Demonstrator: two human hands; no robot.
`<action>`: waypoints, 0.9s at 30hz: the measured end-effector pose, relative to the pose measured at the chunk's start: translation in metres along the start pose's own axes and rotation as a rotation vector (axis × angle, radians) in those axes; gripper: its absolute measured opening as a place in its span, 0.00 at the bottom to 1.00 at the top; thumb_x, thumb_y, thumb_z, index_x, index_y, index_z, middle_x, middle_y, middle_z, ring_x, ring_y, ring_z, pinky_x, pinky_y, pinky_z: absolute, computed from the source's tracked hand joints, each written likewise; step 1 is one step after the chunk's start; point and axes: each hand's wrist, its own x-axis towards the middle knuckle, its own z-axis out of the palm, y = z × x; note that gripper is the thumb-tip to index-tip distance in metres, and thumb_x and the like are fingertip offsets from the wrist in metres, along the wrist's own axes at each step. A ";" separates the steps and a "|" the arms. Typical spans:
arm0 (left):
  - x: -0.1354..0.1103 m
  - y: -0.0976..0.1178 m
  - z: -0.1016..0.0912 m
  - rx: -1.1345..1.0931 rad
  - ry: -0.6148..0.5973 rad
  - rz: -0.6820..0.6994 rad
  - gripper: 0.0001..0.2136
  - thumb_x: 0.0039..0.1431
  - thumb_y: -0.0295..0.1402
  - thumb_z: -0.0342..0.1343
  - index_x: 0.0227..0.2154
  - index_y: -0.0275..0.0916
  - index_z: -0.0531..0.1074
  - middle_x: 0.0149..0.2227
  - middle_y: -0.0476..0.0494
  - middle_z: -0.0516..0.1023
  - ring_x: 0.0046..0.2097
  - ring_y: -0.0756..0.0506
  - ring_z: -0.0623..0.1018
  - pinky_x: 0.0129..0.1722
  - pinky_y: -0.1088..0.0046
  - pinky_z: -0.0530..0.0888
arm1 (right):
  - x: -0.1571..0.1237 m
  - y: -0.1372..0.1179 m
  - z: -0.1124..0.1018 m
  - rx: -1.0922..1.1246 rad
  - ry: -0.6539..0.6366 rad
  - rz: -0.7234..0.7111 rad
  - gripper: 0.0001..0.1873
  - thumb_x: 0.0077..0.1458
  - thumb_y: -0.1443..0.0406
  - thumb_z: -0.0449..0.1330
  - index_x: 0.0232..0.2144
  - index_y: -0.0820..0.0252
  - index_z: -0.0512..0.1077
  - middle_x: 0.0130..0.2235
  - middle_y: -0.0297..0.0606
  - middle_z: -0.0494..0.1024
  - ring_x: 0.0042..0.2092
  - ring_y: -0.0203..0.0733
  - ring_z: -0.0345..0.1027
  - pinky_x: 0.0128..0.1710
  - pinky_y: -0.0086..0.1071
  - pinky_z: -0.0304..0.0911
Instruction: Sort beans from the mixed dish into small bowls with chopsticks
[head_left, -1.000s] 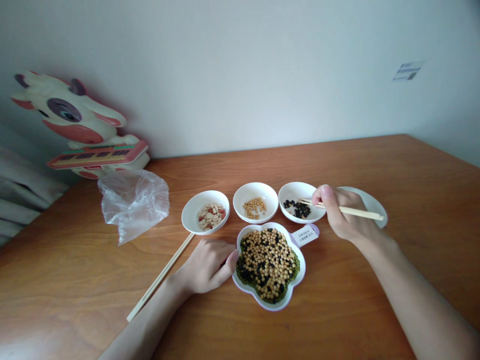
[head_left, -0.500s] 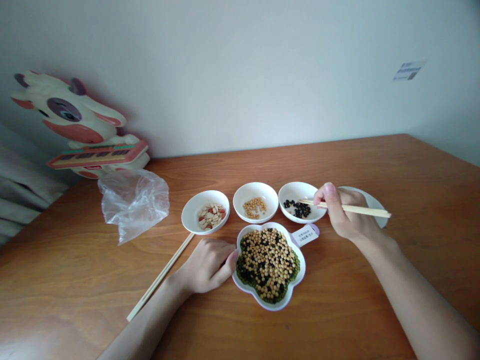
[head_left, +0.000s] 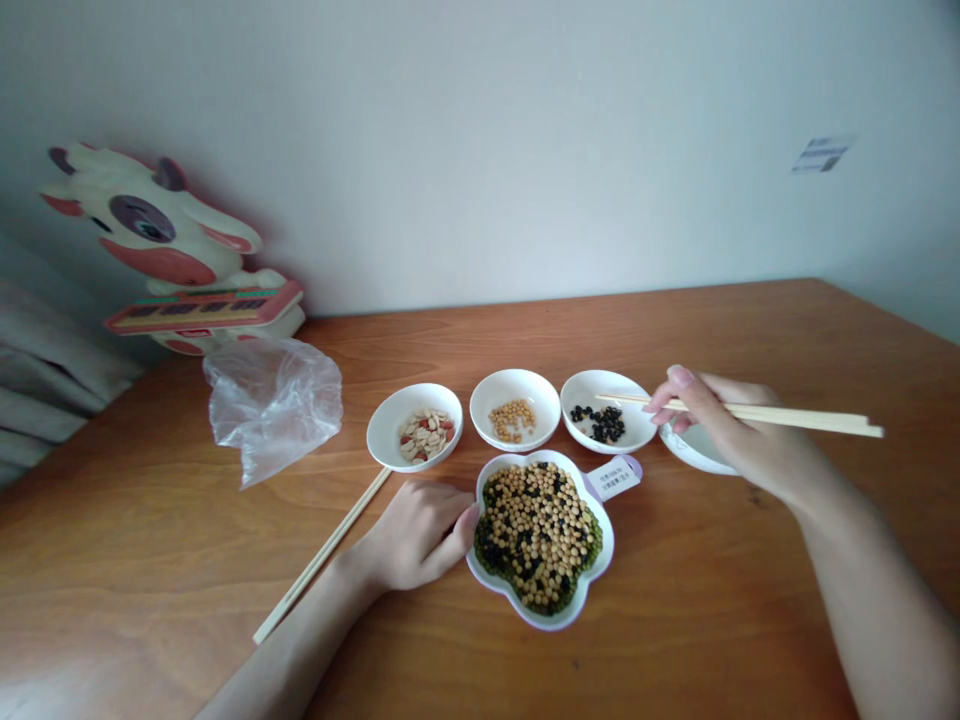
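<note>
My right hand grips a pair of chopsticks, whose thin tips reach over a white bowl of black beans. Nothing shows between the tips. At the left rim of a flower-shaped dish, my left hand rests on the table with its thumb against the edge and its fingers curled, partly hidden. Yellow soybeans, black beans and green mung beans fill that dish, and a paper label lies on its handle. One white bowl holds some soybeans; another holds pale seeds and peanuts.
Behind my right hand sits a fourth white bowl, partly covered. A second pair of chopsticks lies beside my left forearm. Farther left are a clear plastic bag and a cow-shaped toy keyboard against the wall.
My right hand has moved right and opened its grip angle slightly, pulling the chopsticks back and uncovering more of the fourth bowl. My left hand and the dish stay together. The view has shifted slightly.
</note>
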 end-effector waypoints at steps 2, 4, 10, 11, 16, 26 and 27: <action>-0.001 0.000 0.000 0.005 0.000 -0.002 0.17 0.76 0.36 0.38 0.28 0.40 0.59 0.27 0.47 0.72 0.27 0.48 0.66 0.32 0.70 0.60 | 0.000 0.006 -0.001 -0.029 -0.010 -0.013 0.26 0.69 0.44 0.52 0.31 0.54 0.77 0.32 0.38 0.83 0.35 0.48 0.78 0.38 0.38 0.68; -0.001 0.000 0.000 0.004 0.002 -0.001 0.17 0.75 0.36 0.38 0.27 0.40 0.59 0.27 0.47 0.71 0.27 0.48 0.66 0.32 0.69 0.61 | 0.000 0.009 0.001 -0.086 0.000 -0.031 0.27 0.70 0.45 0.51 0.30 0.53 0.76 0.32 0.37 0.83 0.37 0.49 0.78 0.38 0.37 0.67; 0.001 0.000 -0.001 -0.014 -0.014 0.002 0.17 0.76 0.35 0.37 0.28 0.40 0.60 0.28 0.46 0.73 0.29 0.48 0.69 0.33 0.70 0.63 | -0.001 0.008 0.005 -0.155 -0.024 -0.074 0.27 0.72 0.47 0.45 0.32 0.52 0.76 0.33 0.36 0.83 0.38 0.47 0.77 0.37 0.36 0.65; 0.001 0.001 -0.001 -0.014 -0.016 0.000 0.17 0.76 0.35 0.37 0.28 0.40 0.60 0.28 0.46 0.73 0.29 0.48 0.69 0.33 0.70 0.63 | -0.001 0.007 0.005 -0.167 -0.025 -0.080 0.27 0.72 0.47 0.45 0.32 0.52 0.75 0.32 0.36 0.82 0.37 0.47 0.76 0.36 0.36 0.65; 0.002 0.002 -0.002 -0.013 -0.015 -0.003 0.17 0.76 0.35 0.37 0.28 0.40 0.60 0.28 0.46 0.73 0.29 0.48 0.69 0.33 0.70 0.63 | 0.000 0.005 0.005 -0.192 -0.061 -0.175 0.27 0.74 0.50 0.41 0.32 0.52 0.72 0.30 0.36 0.78 0.34 0.46 0.72 0.35 0.37 0.62; 0.000 0.000 0.001 0.008 0.008 0.011 0.17 0.76 0.35 0.38 0.28 0.39 0.60 0.27 0.46 0.72 0.28 0.48 0.69 0.33 0.70 0.63 | 0.001 0.008 0.015 -0.154 -0.073 -0.175 0.25 0.75 0.51 0.43 0.35 0.53 0.73 0.37 0.39 0.81 0.42 0.48 0.75 0.41 0.38 0.64; 0.000 0.000 0.000 0.008 0.008 0.012 0.17 0.76 0.35 0.38 0.28 0.39 0.60 0.27 0.46 0.72 0.28 0.48 0.69 0.33 0.70 0.63 | 0.001 0.008 0.015 -0.155 -0.073 -0.171 0.25 0.75 0.51 0.43 0.35 0.53 0.73 0.37 0.39 0.80 0.42 0.48 0.74 0.41 0.38 0.64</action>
